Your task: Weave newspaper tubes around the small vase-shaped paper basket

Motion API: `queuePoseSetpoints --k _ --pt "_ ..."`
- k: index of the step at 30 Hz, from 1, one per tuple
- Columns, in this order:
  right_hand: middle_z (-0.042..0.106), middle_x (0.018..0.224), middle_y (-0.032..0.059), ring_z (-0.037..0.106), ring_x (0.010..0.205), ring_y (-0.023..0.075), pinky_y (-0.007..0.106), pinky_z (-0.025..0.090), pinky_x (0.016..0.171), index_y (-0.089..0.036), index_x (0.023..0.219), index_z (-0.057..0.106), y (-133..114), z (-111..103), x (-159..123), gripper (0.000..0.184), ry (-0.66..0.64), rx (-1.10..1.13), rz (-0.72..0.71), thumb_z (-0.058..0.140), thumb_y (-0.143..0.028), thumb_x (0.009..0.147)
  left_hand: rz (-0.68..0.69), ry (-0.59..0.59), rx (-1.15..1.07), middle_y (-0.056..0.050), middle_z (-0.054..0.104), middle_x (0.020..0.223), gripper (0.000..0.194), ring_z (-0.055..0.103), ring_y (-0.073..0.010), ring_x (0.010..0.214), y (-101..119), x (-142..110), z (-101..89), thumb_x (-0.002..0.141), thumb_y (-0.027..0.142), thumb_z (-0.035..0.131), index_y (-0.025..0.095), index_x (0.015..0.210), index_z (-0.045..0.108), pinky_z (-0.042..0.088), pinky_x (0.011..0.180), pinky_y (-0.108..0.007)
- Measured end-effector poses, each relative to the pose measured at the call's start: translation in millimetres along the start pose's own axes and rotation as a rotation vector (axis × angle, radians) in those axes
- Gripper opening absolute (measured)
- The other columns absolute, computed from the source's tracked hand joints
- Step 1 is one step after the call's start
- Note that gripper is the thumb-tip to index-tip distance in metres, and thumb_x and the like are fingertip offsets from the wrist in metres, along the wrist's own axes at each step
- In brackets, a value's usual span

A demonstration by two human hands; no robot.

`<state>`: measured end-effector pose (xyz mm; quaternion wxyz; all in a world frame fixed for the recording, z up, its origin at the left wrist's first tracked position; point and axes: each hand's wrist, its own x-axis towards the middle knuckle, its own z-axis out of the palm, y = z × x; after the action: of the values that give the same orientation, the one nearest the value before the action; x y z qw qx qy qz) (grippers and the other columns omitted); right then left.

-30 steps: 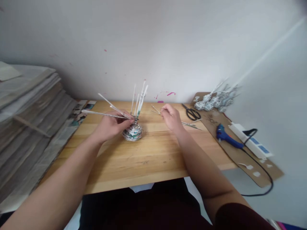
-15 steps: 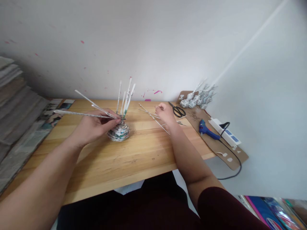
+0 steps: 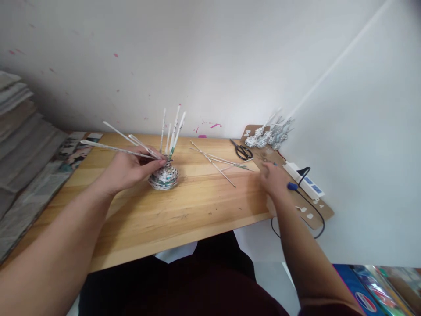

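Note:
A small round woven-paper vessel [image 3: 163, 177] stands on the wooden table, its rolled-paper spokes [image 3: 174, 134] fanning up and to the left. My left hand [image 3: 133, 169] is closed around the vessel's narrow neck and some spokes, thumb in front. Far to the right, my right hand [image 3: 273, 179] reaches over a blue hot glue gun [image 3: 292, 186] lying on cardboard. Most of the gun is covered by that hand, with its handle end and cord showing. Whether the fingers grip it cannot be made out. Several loose paper sticks [image 3: 219, 164] lie crossed between the hands.
Black-handled scissors [image 3: 243, 152] lie at the table's back right. Beyond them, several woven paper pieces [image 3: 265, 138] sit on the cardboard [image 3: 324, 211]. A white power strip [image 3: 305, 182] runs along the right wall. Stacked newspapers [image 3: 23, 136] rise at the left.
My right hand has let go of the thin paper sticks, leaving them on the table, and moved right to the glue gun. The left hand keeps its hold; the view has turned right.

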<state>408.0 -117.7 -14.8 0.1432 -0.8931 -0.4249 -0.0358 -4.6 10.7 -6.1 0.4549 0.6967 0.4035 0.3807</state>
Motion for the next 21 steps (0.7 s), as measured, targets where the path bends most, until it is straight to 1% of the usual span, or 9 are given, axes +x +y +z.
queuePoseSetpoints --k 2,4,7,9,11,14,16,19,21 --pt "0.064 0.142 0.0240 0.055 0.137 0.0474 0.073 0.037 0.111 -0.015 0.139 0.066 31.1 -7.9 -1.1 0.053 0.008 -0.075 0.113 0.058 -0.021 0.087 -0.007 0.010 -0.008 -0.007 0.079 0.086 0.033 0.070 -0.0194 0.076 1.0 0.5 1.1 0.070 0.045 0.082 0.017 0.086 0.075 0.056 0.074 -0.033" --pt "0.061 0.147 0.0225 0.054 0.138 0.0464 0.071 0.039 0.111 -0.020 0.145 0.061 53.7 -13.7 -3.3 0.058 -0.017 -0.177 0.180 0.058 -0.025 0.087 -0.017 0.016 -0.013 -0.007 0.079 0.085 0.034 0.070 -0.0197 0.076 1.9 1.0 1.2 0.070 0.045 0.082 0.016 0.086 0.075 0.056 0.074 -0.033" --pt "0.064 0.143 0.0225 0.058 0.135 0.0435 0.061 0.045 0.110 -0.019 0.147 0.060 74.7 -19.4 -4.8 0.058 -0.039 -0.163 0.209 0.055 -0.033 0.091 -0.035 0.017 -0.005 -0.006 0.079 0.085 0.033 0.070 -0.0186 0.076 3.9 0.6 -0.3 0.071 0.044 0.083 0.015 0.087 0.075 0.056 0.075 -0.032" --pt "0.068 0.137 0.0223 0.064 0.130 0.0387 0.052 0.050 0.107 -0.017 0.147 0.059 84.2 -23.0 -2.7 0.056 -0.042 -0.113 0.190 0.048 -0.033 0.095 -0.056 0.016 0.008 -0.005 0.080 0.087 0.031 0.069 -0.0175 0.077 5.6 -0.3 -1.7 0.073 0.041 0.084 0.015 0.089 0.076 0.056 0.076 -0.031" --pt "0.071 0.133 0.0230 0.066 0.125 0.0375 0.048 0.052 0.103 -0.016 0.148 0.057 93.1 -26.8 1.4 0.057 -0.058 -0.117 0.172 0.048 -0.028 0.093 -0.068 0.017 0.012 -0.004 0.081 0.088 0.030 0.069 -0.0176 0.077 6.7 -1.0 -2.7 0.074 0.038 0.085 0.016 0.091 0.076 0.056 0.077 -0.031" --pt "0.071 0.130 0.0236 0.067 0.124 0.0436 0.054 0.052 0.099 -0.017 0.147 0.059 105.2 -30.5 7.0 0.063 -0.159 -0.254 0.178 0.057 -0.020 0.084 -0.048 0.023 -0.018 -0.006 0.081 0.086 0.028 0.069 -0.0187 0.077 6.0 -0.8 -1.9 0.075 0.038 0.085 0.015 0.090 0.077 0.057 0.075 -0.031" --pt "0.070 0.134 0.0229 0.065 0.127 0.0458 0.060 0.049 0.101 -0.018 0.147 0.059 110.5 -30.4 6.4 0.065 -0.170 -0.309 0.142 0.056 -0.017 0.083 -0.032 0.020 -0.037 -0.007 0.080 0.084 0.029 0.069 -0.0187 0.074 4.6 -0.1 0.5 0.074 0.039 0.085 0.015 0.088 0.077 0.057 0.073 -0.031" --pt "0.067 0.137 0.0269 0.061 0.131 0.0467 0.063 0.047 0.101 -0.020 0.143 0.063 111.0 -29.1 -3.5 0.056 -0.038 -0.324 0.004 0.052 -0.022 0.088 0.003 0.011 -0.088 -0.007 0.079 0.080 0.033 0.070 -0.0187 0.070 3.3 0.7 5.5 0.074 0.044 0.084 0.014 0.085 0.077 0.058 0.071 -0.032" --pt "0.070 0.125 0.0296 0.066 0.121 0.0458 0.059 0.051 0.094 -0.020 0.137 0.068 104.7 -30.2 -15.2 0.051 0.041 -0.267 -0.028 0.051 -0.028 0.090 0.017 0.010 -0.105 -0.007 0.077 0.075 0.034 0.069 -0.0186 0.067 3.7 1.1 8.6 0.073 0.045 0.084 0.014 0.082 0.076 0.058 0.068 -0.032"
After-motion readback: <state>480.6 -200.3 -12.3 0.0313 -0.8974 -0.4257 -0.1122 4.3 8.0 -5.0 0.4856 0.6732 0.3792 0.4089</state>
